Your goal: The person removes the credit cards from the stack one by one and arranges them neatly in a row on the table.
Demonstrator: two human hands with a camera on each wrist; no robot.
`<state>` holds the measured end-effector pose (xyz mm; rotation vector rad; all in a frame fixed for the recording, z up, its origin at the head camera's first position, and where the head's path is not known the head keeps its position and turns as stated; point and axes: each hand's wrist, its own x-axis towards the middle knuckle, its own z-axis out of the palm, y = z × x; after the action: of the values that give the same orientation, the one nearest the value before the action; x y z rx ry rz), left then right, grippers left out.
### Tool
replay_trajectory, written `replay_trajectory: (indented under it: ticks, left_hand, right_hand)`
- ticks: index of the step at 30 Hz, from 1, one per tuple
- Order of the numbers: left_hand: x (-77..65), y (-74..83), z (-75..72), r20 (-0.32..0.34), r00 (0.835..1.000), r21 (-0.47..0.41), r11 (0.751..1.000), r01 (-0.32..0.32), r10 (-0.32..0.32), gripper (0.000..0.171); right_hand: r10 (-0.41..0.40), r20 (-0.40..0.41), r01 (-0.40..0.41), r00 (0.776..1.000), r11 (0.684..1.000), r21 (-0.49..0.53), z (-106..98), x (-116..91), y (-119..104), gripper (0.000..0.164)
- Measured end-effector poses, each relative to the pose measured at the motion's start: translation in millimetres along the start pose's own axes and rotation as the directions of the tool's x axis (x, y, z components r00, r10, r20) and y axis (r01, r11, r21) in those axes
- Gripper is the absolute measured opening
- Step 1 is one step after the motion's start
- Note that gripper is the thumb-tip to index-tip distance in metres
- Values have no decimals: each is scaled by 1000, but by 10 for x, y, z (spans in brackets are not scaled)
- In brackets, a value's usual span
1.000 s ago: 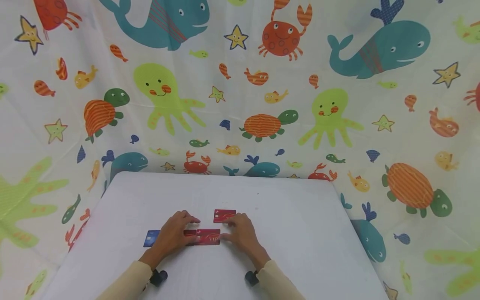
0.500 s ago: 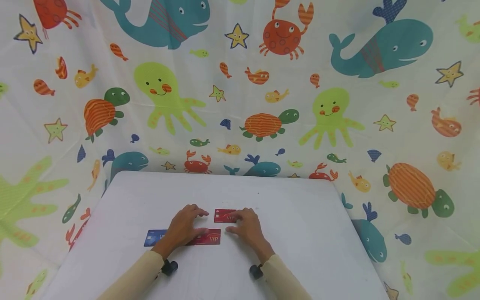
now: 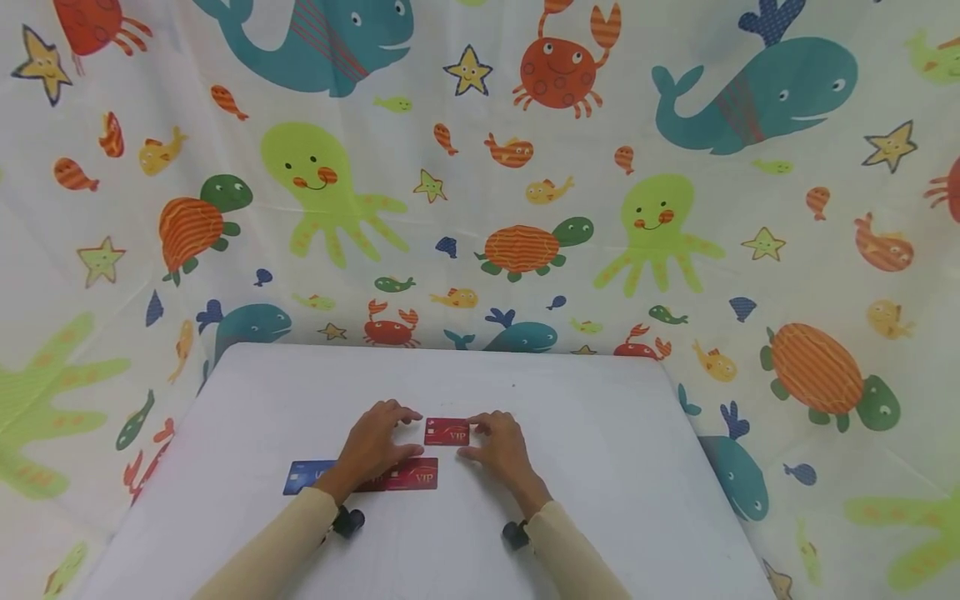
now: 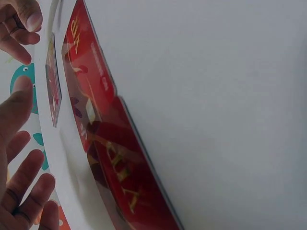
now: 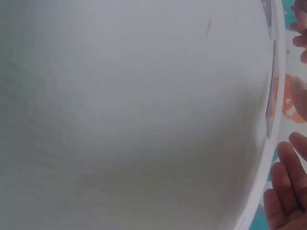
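Observation:
A red VIP card [image 3: 447,432] lies flat on the white table, between my two hands; its edge looks layered in the left wrist view. My left hand [image 3: 378,442] hovers just left of that card with thumb and fingers apart, holding nothing. On the other side my right hand [image 3: 501,448] has its thumb and fingertips close to the card's right edge; whether they touch it I cannot tell. Nearer to me runs a row: a blue card [image 3: 302,476], a red card [image 4: 124,167] partly hidden by my left hand, and another red VIP card [image 3: 417,474].
The white table [image 3: 622,483] extends around the cards. Behind it hangs a cloth [image 3: 420,275] printed with sea animals. A dark wrist-worn camera [image 3: 349,522] sits at my left wrist, and a second wrist camera [image 3: 515,535] at the right.
Both hands have left the nearer row and shifted up and rightward to either side of the upper red VIP card. The cards stay in about the same places.

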<state>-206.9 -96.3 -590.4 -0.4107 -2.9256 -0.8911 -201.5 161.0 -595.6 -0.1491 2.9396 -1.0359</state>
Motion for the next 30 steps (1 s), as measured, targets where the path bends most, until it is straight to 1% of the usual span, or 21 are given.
replay_trajectory:
  ticks: [5, 12, 18, 25, 30]
  left_hand:
    - [58, 13, 37, 7, 1000, -5, 1000, 4, -4, 59]
    - [153, 38, 105, -1, 1000, 37, 999, -31, 32, 62]
    - [214, 55, 163, 35, 999, 84, 996, -43, 41, 62]
    - [247, 86, 174, 53, 998, 111, 993, -44, 38, 62]
    - [257, 92, 181, 61, 998, 115, 993, -35, 28, 60]
  right_hand:
    - [8, 5, -8, 1000, 1000, 11, -21, 42, 36, 50]
    - [29, 35, -29, 999, 1000, 6, -36, 92, 65, 52]
    - [13, 61, -13, 998, 1000, -4, -46, 126, 37, 52]
    - [29, 68, -26, 997, 999, -42, -7, 191, 53, 52]
    - [44, 73, -41, 996, 998, -37, 9, 224, 68, 50]
